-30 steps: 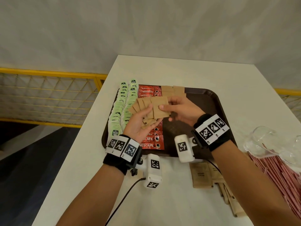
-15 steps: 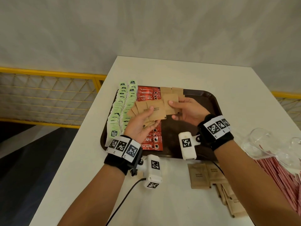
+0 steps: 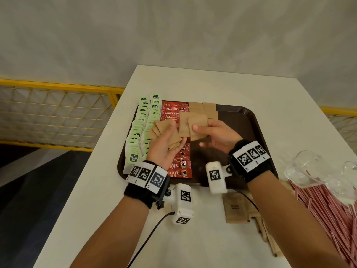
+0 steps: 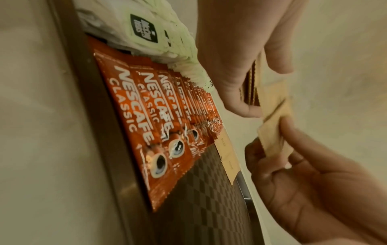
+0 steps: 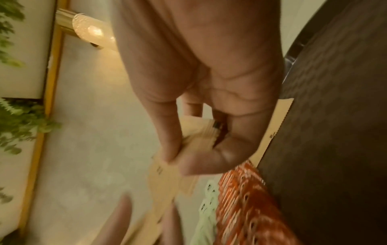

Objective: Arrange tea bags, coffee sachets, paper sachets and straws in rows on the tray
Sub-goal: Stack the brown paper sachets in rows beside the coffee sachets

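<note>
Both hands hover over the brown tray, each busy with brown paper sachets: the left hand lies palm up with its fingers curled round a fanned stack of paper sachets, while the right hand pinches a couple of sachets between thumb and fingers, just beside that stack. By my reading the paper-sachet row is the step in hand: two rows of green tea bags fill the tray's left edge, a row of red coffee sachets lies next to them, and only a few paper sachets lie at the far end beside the coffee. The next move probably calls for laying the pinched sachets flat below those, overlapping them evenly and keeping the column straight along the coffee row. More paper sachets wait on the white table near the tray's front edge, and the red-striped straws sit heaped at the right, off the tray, with clear plastic on top. The coffee sachets read "NESCAFE CLASSIC"; the tea tags carry a dark label that looks like "McCoy teas"; print on the paper sachets is too small to read.
</note>
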Available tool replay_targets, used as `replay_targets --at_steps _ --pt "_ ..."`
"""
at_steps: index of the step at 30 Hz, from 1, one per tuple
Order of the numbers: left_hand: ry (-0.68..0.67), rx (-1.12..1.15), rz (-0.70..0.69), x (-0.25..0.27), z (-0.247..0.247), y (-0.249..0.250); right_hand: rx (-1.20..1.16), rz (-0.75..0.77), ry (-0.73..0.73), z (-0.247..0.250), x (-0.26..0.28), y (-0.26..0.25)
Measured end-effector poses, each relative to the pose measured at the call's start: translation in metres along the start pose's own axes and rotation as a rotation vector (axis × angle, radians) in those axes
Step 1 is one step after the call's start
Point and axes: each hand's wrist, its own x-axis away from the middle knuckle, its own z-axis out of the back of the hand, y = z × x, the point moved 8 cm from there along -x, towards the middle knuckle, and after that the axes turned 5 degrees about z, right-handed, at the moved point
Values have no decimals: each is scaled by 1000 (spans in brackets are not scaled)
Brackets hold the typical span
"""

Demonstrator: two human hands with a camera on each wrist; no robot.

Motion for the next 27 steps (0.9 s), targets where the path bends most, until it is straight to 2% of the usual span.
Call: replay_targets --at_steps 3,5,9,14,19,21,25,27 --pt "18 98 5 2 7 5 -7 -39 283 44 -22 -4" --pt "18 120 13 3 8 6 113 -89 382 61 -36 -6" --pt "16 104 27 4 10 8 310 -202 386 68 -56 1" --pt "22 117 49 3 15 9 348 -170 433 69 -65 1" --pt "29 120 55 3 16 9 505 -164 427 71 -70 0" --pt "28 106 59 3 14 10 443 -141 453 74 -68 0" --pt "18 112 68 4 9 9 175 -70 510 87 -56 -5" --pt "13 114 76 4 7 7 138 -84 527 97 -52 -5"
